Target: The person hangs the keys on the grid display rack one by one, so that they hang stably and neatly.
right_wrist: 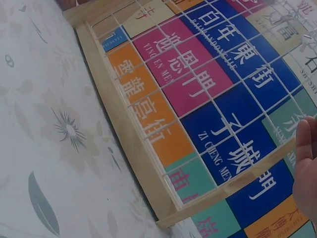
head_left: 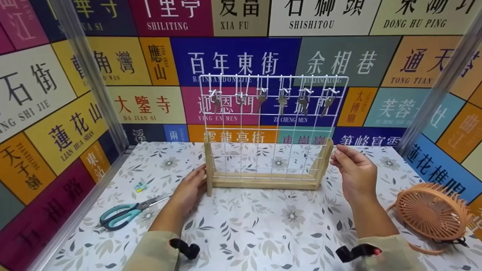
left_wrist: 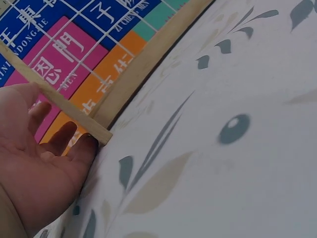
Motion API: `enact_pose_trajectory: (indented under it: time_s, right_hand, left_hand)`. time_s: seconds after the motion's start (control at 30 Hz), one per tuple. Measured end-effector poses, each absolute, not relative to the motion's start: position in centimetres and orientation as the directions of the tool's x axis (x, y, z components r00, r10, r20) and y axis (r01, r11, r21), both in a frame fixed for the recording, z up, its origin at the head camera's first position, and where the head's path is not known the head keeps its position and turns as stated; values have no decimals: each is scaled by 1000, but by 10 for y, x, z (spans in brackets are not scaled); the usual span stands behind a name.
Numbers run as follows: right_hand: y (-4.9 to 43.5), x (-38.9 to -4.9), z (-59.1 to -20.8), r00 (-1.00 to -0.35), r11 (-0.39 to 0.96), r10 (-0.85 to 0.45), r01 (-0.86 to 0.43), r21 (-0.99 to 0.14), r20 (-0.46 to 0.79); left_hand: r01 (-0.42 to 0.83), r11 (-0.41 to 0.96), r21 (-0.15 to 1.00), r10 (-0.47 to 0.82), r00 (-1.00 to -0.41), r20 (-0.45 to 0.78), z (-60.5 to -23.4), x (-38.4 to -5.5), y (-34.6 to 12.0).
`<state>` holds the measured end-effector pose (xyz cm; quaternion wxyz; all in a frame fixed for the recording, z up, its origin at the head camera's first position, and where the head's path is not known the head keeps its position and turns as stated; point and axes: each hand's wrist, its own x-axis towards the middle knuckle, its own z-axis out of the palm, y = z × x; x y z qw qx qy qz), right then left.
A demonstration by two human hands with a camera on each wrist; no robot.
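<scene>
A white wire grid rack (head_left: pixel 273 128) stands upright on a wooden base, with several keys (head_left: pixel 282 103) hanging from hooks along its top. At the left wooden post (head_left: pixel 208 167), my left hand (head_left: pixel 190 190) rests its fingers against the outer side, low near the foot. In the left wrist view the fingers of that hand (left_wrist: pixel 47 153) lie bent loosely behind the post. My right hand (head_left: pixel 357 173) is beside the right wooden post (head_left: pixel 324 163), fingertips close to its outer edge and partly bent. Only part of this hand (right_wrist: pixel 306 168) shows in the right wrist view.
Teal-handled scissors (head_left: pixel 130 214) lie left of my left forearm, near a small green and yellow packet (head_left: pixel 140 186). An orange fan (head_left: pixel 431 210) is on the right. A floral cloth (head_left: pixel 263 226) covers the table; sign-patterned panels (head_left: pixel 241 52) stand behind and at the sides.
</scene>
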<state>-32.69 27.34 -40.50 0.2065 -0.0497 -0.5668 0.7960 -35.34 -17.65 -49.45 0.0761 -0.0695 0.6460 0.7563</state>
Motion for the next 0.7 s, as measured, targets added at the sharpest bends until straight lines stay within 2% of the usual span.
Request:
enact_pose_trajectory:
  time_s: [0.1, 0.17, 0.27, 0.33, 0.43, 0.5, 0.6, 0.7]
  right_hand:
    - [272, -322, -400, -895, -112, 374, -302, -947, 242]
    - [273, -317, -396, -875, 40, 351, -342, -939, 334]
    - [275, -310, -392, -848, 309, 281, -364, -879, 450]
    - [279, -310, -392, -846, 476, 210, -349, -807, 489]
    - [287, -313, -394, -874, 675, 90, -299, -674, 478]
    - [293, -319, -397, -893, 763, 11, -283, -582, 449]
    - [302, -333, -402, -909, 860, -86, -275, -431, 408]
    - [310, -349, -411, -911, 929, -145, -259, -263, 387]
  left_hand:
    - [-181, -202, 963, -17, -982, -188, -479, -353, -186]
    - [-140, -155, 978, -67, -986, -152, -469, -351, -191]
    - [-79, 77, 994, -140, -988, -68, -457, -346, -198]
    - [-22, 270, 963, -159, -987, 22, -451, -344, -203]
    - [83, 566, 820, -138, -971, 194, -447, -342, -211]
    - [138, 708, 692, -109, -947, 301, -444, -345, -217]
    - [160, 819, 551, -82, -918, 388, -439, -354, -224]
    - [133, 883, 450, -67, -913, 401, -437, -363, -230]
